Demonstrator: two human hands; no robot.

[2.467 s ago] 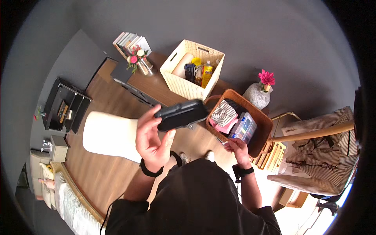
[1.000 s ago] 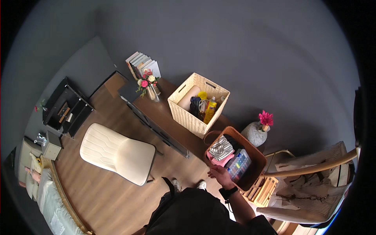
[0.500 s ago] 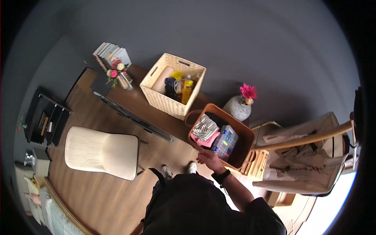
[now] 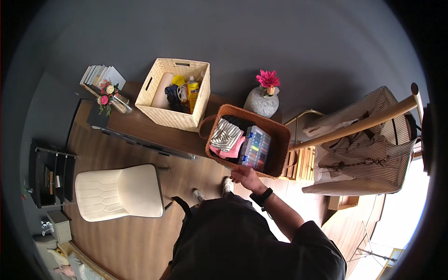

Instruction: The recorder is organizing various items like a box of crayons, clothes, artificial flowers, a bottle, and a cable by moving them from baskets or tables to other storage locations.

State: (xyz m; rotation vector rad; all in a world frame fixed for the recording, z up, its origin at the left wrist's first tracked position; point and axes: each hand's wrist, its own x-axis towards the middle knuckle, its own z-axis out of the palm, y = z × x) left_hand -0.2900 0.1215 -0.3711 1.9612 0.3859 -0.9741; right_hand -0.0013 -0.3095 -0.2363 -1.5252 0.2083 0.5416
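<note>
My right hand point(image 4: 246, 178), with a dark watch on its wrist, hovers by the front rim of a brown woven basket point(image 4: 281, 156). Its fingers are curled in, and I see nothing between them. Inside the basket lie a striped cloth point(image 4: 226, 134), a pink cloth point(image 4: 229, 150) and a clear divided case point(image 4: 255, 148) with colourful small contents. Something black is tucked behind them. Of my left arm only a sliver shows at the lower edge; the hand is out of sight.
Left of the basket, a cream woven box point(image 4: 175, 120) with a yellow bottle point(image 4: 192, 94) stands on a dark wooden cabinet point(image 4: 140, 126). Behind the basket is a grey vase point(image 4: 261, 102). A cream chair point(image 4: 119, 191) stands at left, a striped cloth hamper point(image 4: 359, 161) at right.
The view has shifted, so basket, box and vase appear further left and higher. My right hand has come nearer the clear case, its fingers still curled.
</note>
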